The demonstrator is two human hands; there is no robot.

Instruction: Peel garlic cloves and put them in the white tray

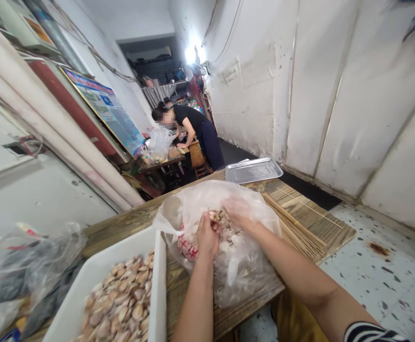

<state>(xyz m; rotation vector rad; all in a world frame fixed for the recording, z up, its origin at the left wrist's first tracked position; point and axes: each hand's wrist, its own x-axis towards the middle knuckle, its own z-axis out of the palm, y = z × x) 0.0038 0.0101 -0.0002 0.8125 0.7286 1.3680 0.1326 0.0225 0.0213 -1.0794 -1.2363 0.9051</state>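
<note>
A translucent plastic bag with red lettering lies open on the wooden table, with papery garlic skins inside. My left hand is over the bag's mouth, its fingers closed round a piece of garlic with pale, flaky skin. To its right is my right hand, also over the bag; motion smears its fingers, so I cannot tell what they hold. Left of the bag stands a white plastic tub, holding many loose garlic cloves in their skins.
Bamboo skewers lie on the table right of the bag, near a metal tray at the far edge. Clear plastic bags crowd the left side. Farther back, a person in dark clothes leans over another table.
</note>
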